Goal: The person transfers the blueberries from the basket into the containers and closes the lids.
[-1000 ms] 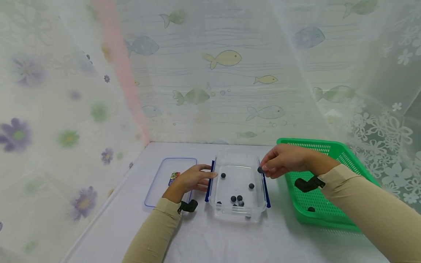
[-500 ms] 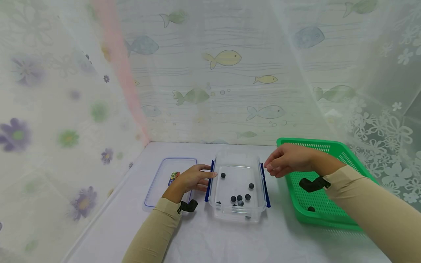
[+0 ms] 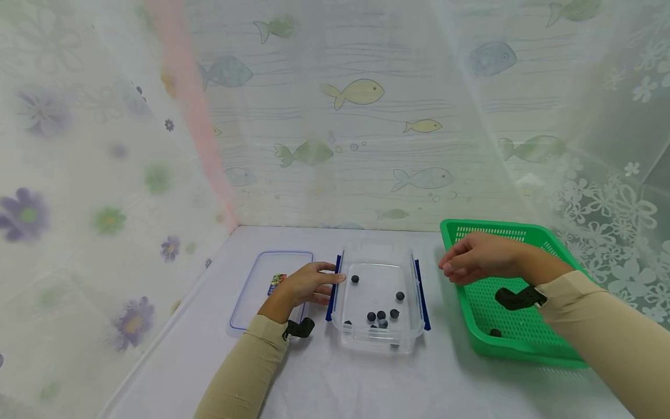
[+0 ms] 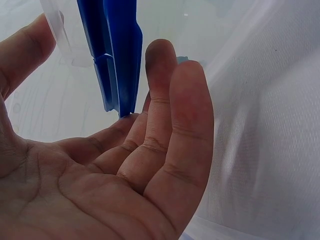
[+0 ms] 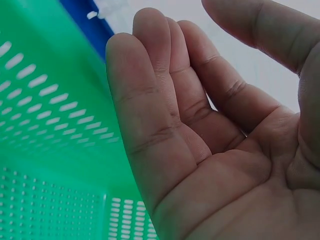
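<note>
A clear plastic food container with blue side clips stands on the table, with several small dark balls in it. My left hand holds its left side, thumb over the rim and fingers outside by the blue clip. To the right of the container, my right hand hovers over the left rim of a green basket. Its fingers are loosely bent, and the right wrist view shows nothing in the palm. One dark ball lies in the basket's near left corner.
Left of the container, a clear lid with a blue edge and a colourful label lies flat, partly behind my left forearm. A white cloth covers the table. Fish-print curtains hang behind it.
My right hand has let go of a dark ball, which now lies in the container near the others. Afterwards the hand moved right, to the green basket. My left hand stays in place.
</note>
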The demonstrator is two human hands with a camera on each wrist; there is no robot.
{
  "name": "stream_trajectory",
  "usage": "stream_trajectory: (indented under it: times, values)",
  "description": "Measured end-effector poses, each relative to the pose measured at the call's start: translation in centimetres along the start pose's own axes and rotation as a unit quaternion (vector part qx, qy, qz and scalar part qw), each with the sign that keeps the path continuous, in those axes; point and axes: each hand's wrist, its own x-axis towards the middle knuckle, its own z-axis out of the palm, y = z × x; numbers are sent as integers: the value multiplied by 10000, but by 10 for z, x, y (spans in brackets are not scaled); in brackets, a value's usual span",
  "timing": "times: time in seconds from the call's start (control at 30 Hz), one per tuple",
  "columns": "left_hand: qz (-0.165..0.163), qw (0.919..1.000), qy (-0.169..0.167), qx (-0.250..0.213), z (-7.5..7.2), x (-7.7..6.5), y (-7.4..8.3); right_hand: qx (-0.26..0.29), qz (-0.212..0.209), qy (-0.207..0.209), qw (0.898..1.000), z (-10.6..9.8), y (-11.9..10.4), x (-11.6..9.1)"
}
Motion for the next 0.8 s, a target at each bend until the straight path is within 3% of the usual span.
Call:
stream_trajectory:
  times: [0.53,0.8]
  values:
    - [-7,9999,84,92,0,1,-1,396,51,-33,9992,-23,50,-14]
    - [-27,9999,124,110,0,1,-1,275,248,45,9993,-28,73,-16]
